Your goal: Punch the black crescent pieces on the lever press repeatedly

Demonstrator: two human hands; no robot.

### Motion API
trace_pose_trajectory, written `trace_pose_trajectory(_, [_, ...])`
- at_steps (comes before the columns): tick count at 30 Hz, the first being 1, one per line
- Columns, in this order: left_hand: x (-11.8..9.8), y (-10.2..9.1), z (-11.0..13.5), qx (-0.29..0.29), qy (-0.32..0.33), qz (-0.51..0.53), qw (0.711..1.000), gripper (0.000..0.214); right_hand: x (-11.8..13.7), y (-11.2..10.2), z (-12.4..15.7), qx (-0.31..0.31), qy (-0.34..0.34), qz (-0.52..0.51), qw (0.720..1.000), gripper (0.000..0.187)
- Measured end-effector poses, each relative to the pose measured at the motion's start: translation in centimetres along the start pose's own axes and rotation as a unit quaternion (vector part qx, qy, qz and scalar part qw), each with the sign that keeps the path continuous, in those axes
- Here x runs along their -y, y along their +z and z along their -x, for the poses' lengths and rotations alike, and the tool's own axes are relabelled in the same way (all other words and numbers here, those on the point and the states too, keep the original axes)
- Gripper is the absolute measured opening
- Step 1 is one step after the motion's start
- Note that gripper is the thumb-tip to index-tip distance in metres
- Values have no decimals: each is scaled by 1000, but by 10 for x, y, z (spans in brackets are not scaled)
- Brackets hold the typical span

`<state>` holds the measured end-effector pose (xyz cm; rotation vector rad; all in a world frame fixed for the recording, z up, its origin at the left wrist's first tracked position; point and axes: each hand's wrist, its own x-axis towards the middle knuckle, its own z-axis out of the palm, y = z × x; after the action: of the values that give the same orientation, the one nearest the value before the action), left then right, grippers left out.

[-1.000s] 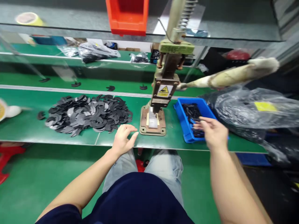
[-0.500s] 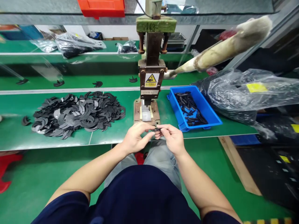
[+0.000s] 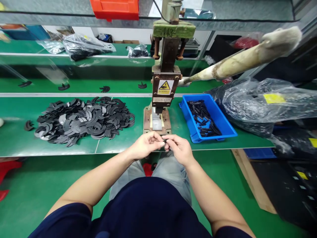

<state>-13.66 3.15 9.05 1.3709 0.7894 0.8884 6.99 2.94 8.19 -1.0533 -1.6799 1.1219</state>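
Observation:
My left hand (image 3: 147, 145) and my right hand (image 3: 180, 148) meet at the bench's front edge. Both pinch a small black plastic piece (image 3: 165, 140), mostly hidden by the fingertips. Just beyond the hands is the base (image 3: 147, 123) of a hand press (image 3: 165, 71), with a pale metal block (image 3: 157, 124) on it. To the left lies a large pile of black curved plastic parts (image 3: 84, 120). On the right, a blue bin (image 3: 229, 132) holds many slim black pieces (image 3: 198, 109).
The press's wrapped lever (image 3: 237, 54) sticks out to the upper right. Plastic-wrapped bags (image 3: 260, 105) crowd the bench's right end. Single curved parts (image 3: 105, 89) sit spaced along the rear green strip (image 3: 84, 86). A red bin (image 3: 115, 9) hangs over the back shelf.
The view has shifted slightly. My fingertips have drawn closer together around the black piece, and less of it shows. The piles and press stay as they were.

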Motion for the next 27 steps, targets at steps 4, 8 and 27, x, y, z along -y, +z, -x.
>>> trace_pose_trajectory(4, [10, -14, -11, 37, -27, 65, 997, 45, -2, -8, 1, -5, -46, 90, 995, 32])
trace_pose_trajectory(8, [22, -46, -26, -70, 8, 42, 997, 54, -22, -40, 8, -210, -95, 243, 942, 37])
trace_pose_trajectory(27, [38, -99, -99, -97, 191, -488, 846, 21, -36, -87, -19, -335, -116, 456, 817, 42])
